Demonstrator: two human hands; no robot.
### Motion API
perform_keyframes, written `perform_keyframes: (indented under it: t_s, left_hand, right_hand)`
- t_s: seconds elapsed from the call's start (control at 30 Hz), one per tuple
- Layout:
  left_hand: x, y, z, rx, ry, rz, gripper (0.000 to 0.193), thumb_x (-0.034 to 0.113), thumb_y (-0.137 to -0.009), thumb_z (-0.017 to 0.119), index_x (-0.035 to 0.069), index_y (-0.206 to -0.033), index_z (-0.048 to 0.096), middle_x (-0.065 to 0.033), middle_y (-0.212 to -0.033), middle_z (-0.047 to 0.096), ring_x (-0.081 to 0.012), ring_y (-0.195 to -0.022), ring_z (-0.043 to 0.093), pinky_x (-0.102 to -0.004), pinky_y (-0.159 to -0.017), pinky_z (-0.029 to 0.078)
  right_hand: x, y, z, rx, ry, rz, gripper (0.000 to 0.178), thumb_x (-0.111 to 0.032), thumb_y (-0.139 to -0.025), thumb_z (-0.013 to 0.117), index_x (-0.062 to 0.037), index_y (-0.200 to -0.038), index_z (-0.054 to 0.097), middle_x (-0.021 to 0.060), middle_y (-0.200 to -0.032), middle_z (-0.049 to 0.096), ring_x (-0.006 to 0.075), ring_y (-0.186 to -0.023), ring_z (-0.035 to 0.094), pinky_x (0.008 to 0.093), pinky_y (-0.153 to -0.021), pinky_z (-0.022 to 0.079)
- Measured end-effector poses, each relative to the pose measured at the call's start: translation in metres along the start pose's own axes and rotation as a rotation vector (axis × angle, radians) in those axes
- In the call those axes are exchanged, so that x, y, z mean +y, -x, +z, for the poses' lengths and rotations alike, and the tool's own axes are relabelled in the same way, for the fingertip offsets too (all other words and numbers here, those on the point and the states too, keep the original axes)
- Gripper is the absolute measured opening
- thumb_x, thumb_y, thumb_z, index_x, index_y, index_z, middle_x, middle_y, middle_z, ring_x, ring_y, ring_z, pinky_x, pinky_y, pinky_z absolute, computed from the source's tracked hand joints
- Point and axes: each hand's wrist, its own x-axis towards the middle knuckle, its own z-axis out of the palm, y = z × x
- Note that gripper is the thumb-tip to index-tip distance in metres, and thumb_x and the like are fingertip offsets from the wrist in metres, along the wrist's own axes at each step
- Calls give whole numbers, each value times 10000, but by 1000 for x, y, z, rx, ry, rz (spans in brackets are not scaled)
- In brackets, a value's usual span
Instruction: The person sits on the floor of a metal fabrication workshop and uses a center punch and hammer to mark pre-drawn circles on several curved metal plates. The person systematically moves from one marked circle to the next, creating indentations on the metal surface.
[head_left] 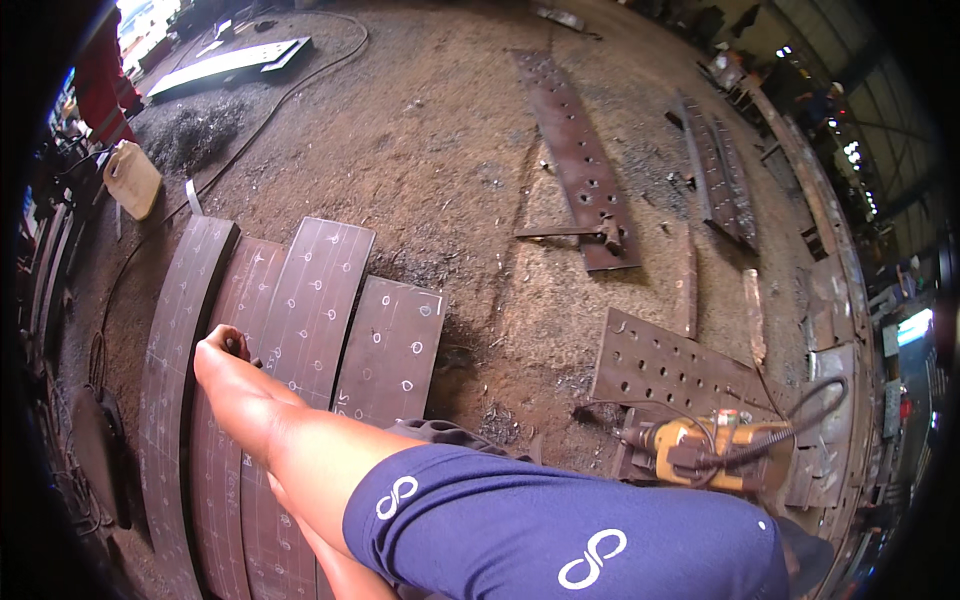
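Note:
My right hand reaches to the left over a row of long dark steel plates. Its fingers are curled closed, and a small dark end shows beside them; what it belongs to I cannot make out. White chalk lines and small circles mark the plates. Nearest the hand are a reddish plate beneath it and a thick, dark plate to its left. A shorter plate lies at the right of the row. My left forearm shows below the right one; its hand is hidden behind the right arm.
To the right stands a yellow drilling machine with a black hose, beside a drilled plate. A long drilled plate lies farther off. At left are a plastic jerrycan, a cable and a person in red.

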Motion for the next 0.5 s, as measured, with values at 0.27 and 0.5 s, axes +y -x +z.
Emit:
perform_keyframes:
  t_s: [0.27,0.5]
  left_hand:
    - [-7,-8,-8,-94,198,-102,386,382,-1102,456,35,-1171,610,-118,-1226,643,-267,-1161,598,-435,-1050,472]
    - [-5,-42,-43,-92,330,-104,375,335,-1104,464,44,-1032,688,-117,-1094,729,-251,-994,685,-437,-940,538]
  right_hand:
    - [-36,-16,9,-77,2,155,188,-351,-966,717,-174,-1008,764,11,-861,732,196,-693,664,418,-595,541]
    - [-91,-25,29,-85,23,205,204,-333,-973,708,-157,-1056,771,39,-920,755,202,-738,684,446,-625,555]
